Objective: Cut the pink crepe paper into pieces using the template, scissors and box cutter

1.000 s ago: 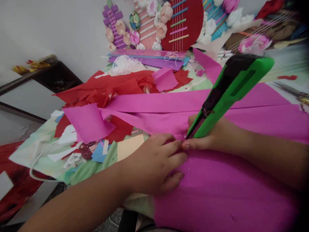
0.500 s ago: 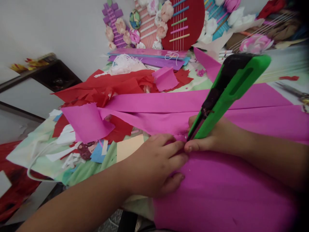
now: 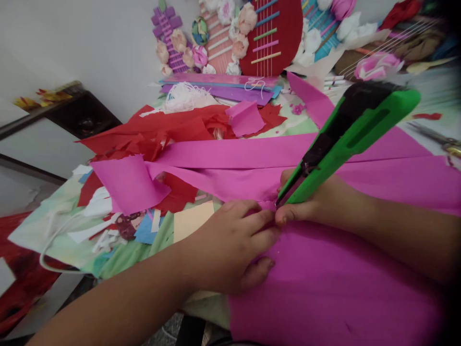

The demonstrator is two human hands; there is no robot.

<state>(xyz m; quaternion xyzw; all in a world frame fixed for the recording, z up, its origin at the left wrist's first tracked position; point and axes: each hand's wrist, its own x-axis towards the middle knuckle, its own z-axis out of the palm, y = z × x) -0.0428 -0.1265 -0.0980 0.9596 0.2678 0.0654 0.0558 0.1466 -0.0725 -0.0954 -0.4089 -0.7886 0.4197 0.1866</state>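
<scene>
A large sheet of bright pink paper [image 3: 324,283] lies across the table in front of me, with a folded or cut strip along its far side. My right hand [image 3: 309,204] is closed around a green and black utility knife [image 3: 345,137], which leans up and to the right. The knife's lower end meets the paper beside my fingertips; the blade is hardly visible. Just left of it, my left hand [image 3: 234,242] presses on the pink paper with its fingers slightly bent and its thumb apart. Part of the cut edge is hidden under the hands.
Red paper scraps [image 3: 180,122], a loose pink piece [image 3: 131,185] and a heap of white string [image 3: 187,98] lie on the green cloth. Scissors [image 3: 441,139] rest at the right edge. Decorated string instruments, including a red one [image 3: 277,38], stand at the back.
The knife has tilted further right, its top lower and its tip slightly up and left along the paper. My left hand stays in place.
</scene>
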